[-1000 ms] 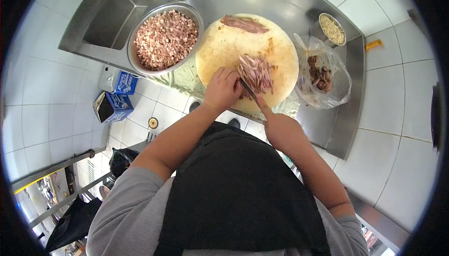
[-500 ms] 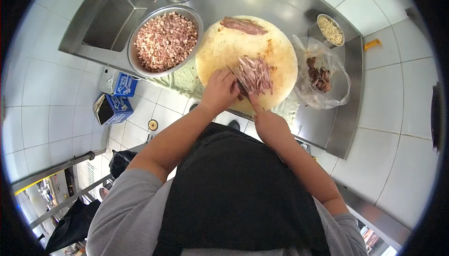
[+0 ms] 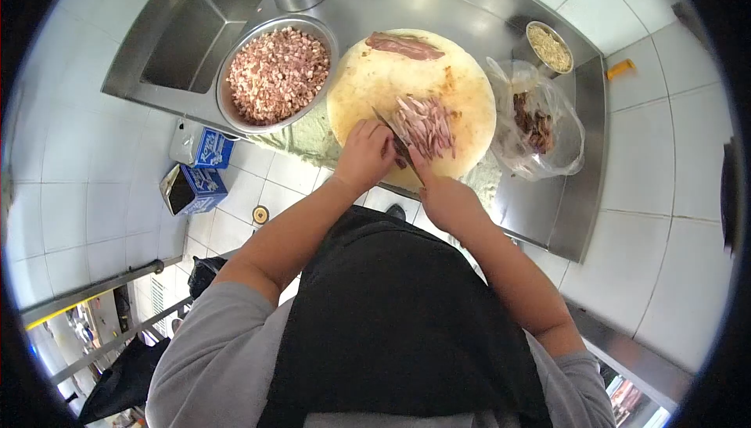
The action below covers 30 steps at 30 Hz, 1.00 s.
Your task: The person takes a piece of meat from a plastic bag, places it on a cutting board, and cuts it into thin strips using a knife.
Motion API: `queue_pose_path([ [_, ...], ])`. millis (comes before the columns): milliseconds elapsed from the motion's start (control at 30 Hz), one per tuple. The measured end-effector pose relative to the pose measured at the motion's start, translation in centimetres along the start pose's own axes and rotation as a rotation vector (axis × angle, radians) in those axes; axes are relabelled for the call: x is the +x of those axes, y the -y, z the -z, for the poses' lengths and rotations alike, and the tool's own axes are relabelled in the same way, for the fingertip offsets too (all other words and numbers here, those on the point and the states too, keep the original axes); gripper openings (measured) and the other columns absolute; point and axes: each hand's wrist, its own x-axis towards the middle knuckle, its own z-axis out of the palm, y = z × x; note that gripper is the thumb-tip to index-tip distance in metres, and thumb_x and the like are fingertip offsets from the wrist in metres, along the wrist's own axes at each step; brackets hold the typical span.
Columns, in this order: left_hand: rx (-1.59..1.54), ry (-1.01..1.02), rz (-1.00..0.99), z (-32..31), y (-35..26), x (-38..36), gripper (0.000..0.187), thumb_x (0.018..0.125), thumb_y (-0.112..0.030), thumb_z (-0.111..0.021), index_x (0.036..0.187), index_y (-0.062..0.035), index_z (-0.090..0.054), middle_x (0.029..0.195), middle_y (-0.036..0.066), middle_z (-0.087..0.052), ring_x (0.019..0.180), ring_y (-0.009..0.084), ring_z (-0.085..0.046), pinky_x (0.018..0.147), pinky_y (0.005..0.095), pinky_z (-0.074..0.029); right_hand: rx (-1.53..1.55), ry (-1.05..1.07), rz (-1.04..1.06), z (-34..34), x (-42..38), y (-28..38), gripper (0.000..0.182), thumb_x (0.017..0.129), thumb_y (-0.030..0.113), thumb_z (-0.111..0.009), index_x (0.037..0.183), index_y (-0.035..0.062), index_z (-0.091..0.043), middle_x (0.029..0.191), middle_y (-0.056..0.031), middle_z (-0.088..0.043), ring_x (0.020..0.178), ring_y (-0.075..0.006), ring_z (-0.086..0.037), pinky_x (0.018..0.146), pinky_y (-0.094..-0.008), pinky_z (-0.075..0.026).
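Observation:
On the round cutting board, my right hand is closed round a knife, its index finger stretched along the blade. My left hand has its fingers curled against the left side of the blade, pressing down a piece of meat that is mostly covered. Just right of the knife lies a loose pile of thin meat strips. A longer slab of meat rests at the board's far edge.
A large bowl of diced meat stands left of the board, near the sink. To the right are an open plastic bag with dark meat pieces and a metal container of chopped bits. A green cloth lies under the board.
The knife has tilted a little, with more of its blade showing between my hands. My right hand has shifted slightly right and toward me; my left hand stays nearly in place.

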Motion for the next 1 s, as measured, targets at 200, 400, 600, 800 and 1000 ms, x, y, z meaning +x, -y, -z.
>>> queue_pose_path([
  [200, 0.037, -0.022, 0.009, -0.1, -0.3, -0.1, 0.019, 0.083, -0.003, -0.068, 0.100, -0.0031, -0.060, 0.100, 0.017, -0.060, 0.099, 0.0397, -0.058, 0.092, 0.0484, -0.048, -0.019, 0.096, -0.041, 1.7, -2.0, 0.9, 0.074, 0.099, 0.012, -0.046, 0.167, 0.0202, -0.017, 0.100, -0.0256, -0.072, 0.092, -0.0432, -0.071, 0.082, -0.0540, -0.056],
  [400, 0.036, 0.136, 0.008, 0.4, 0.4, -0.2, 0.023, 0.084, -0.009, -0.071, 0.104, -0.0048, -0.060, 0.104, 0.017, -0.060, 0.104, 0.0390, -0.057, 0.096, 0.0494, -0.046, 0.041, 0.054, -0.020, 0.6, -0.3, -0.3, 0.075, 0.101, 0.020, -0.052, 0.167, 0.0208, -0.016, 0.101, -0.0259, -0.072, 0.094, -0.0430, -0.072, 0.084, -0.0543, -0.056],
  [600, 0.099, 0.309, -0.086, 4.5, 0.3, 1.6, 0.076, 0.073, -0.032, -0.089, 0.136, -0.0074, -0.055, 0.135, 0.017, -0.056, 0.129, 0.0384, -0.051, 0.114, 0.0503, -0.039, 0.001, -0.028, -0.194, 5.2, -3.3, -4.1, 0.070, 0.102, 0.025, -0.055, 0.164, 0.0250, -0.023, 0.104, -0.0237, -0.073, 0.096, -0.0421, -0.071, 0.085, -0.0544, -0.056],
  [800, 0.121, 0.520, -0.215, 5.5, 1.6, 4.7, 0.115, 0.065, -0.054, -0.092, 0.157, -0.0116, -0.039, 0.157, 0.018, -0.041, 0.145, 0.0383, -0.040, 0.122, 0.0500, -0.031, -0.055, -0.265, -0.256, 2.9, 0.1, -8.6, 0.050, 0.100, 0.023, -0.055, 0.150, 0.0210, -0.050, 0.105, -0.0224, -0.073, 0.099, -0.0396, -0.072, 0.086, -0.0534, -0.056],
  [1000, 0.176, 0.537, -0.360, 3.5, 1.5, 6.9, 0.116, 0.067, -0.062, -0.087, 0.159, -0.0121, -0.037, 0.167, 0.017, -0.028, 0.152, 0.0391, -0.032, 0.125, 0.0503, -0.028, -0.143, -0.186, -0.033, 1.2, 2.8, -6.6, 0.040, 0.096, 0.019, -0.056, 0.135, 0.0187, -0.062, 0.100, -0.0158, -0.074, 0.091, -0.0352, -0.074, 0.078, -0.0484, -0.059],
])
